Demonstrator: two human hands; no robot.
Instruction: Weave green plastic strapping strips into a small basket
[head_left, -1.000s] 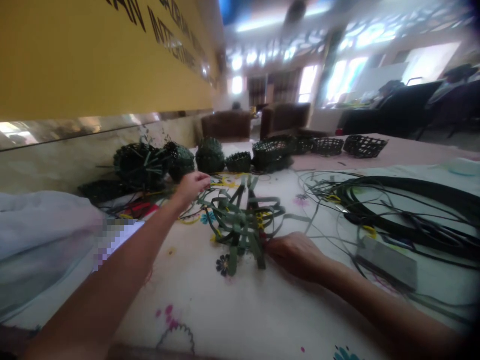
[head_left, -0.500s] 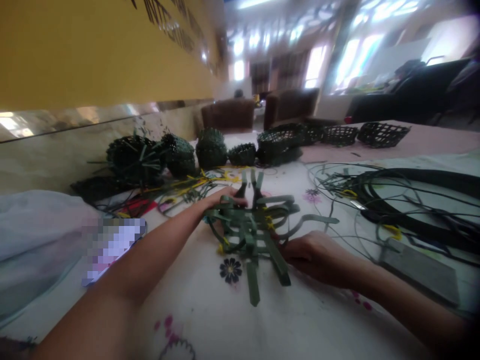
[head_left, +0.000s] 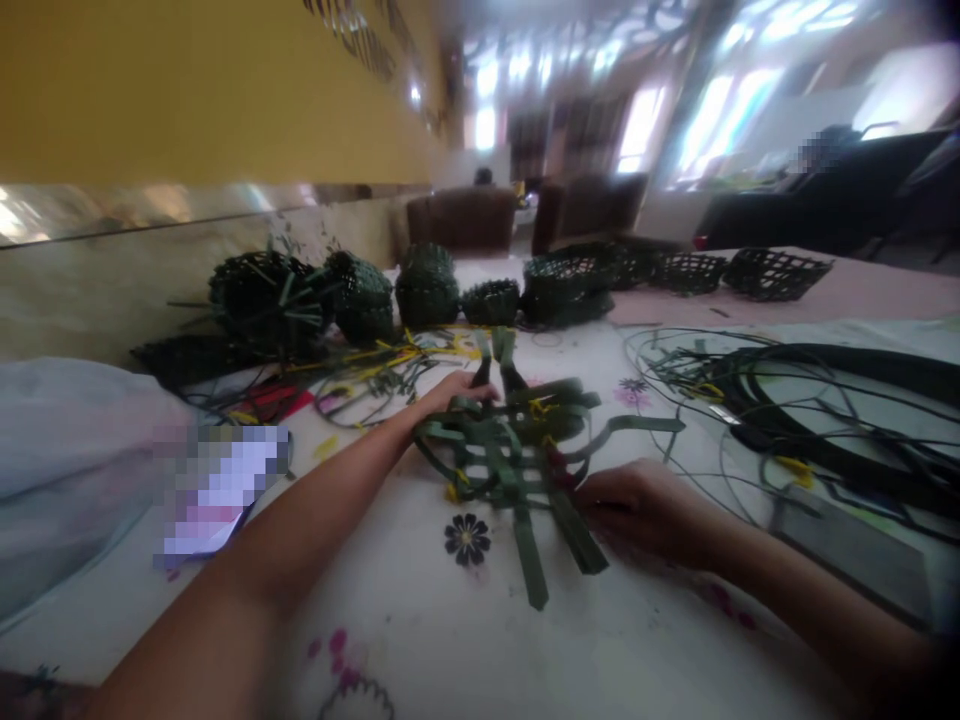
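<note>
A half-woven basket (head_left: 501, 455) of flat green strips lies in front of me on the patterned tablecloth (head_left: 420, 640). Small yellow ties show on its weave, and loose strip ends stick out toward me, away from me and to the right. At its far left side, my left hand (head_left: 457, 392) is closed on the basket's strips, its fingertips partly behind them. My right hand (head_left: 626, 505) is closed at the near right side, with its fingers tucked against the strips. Which strip the right fingers pinch is partly hidden.
Several dark green woven baskets (head_left: 427, 290) stand along the back. Coiled dark strip (head_left: 750, 400) and a grey block (head_left: 851, 550) lie on the right. On the left are a phone (head_left: 225, 500), a pale plastic bag (head_left: 75, 470) and yellow and green strip scraps (head_left: 375, 365).
The basket has turned slightly, its near strip ends now pointing further right. Both hands keep their places on it. The whole view has shifted a little.
</note>
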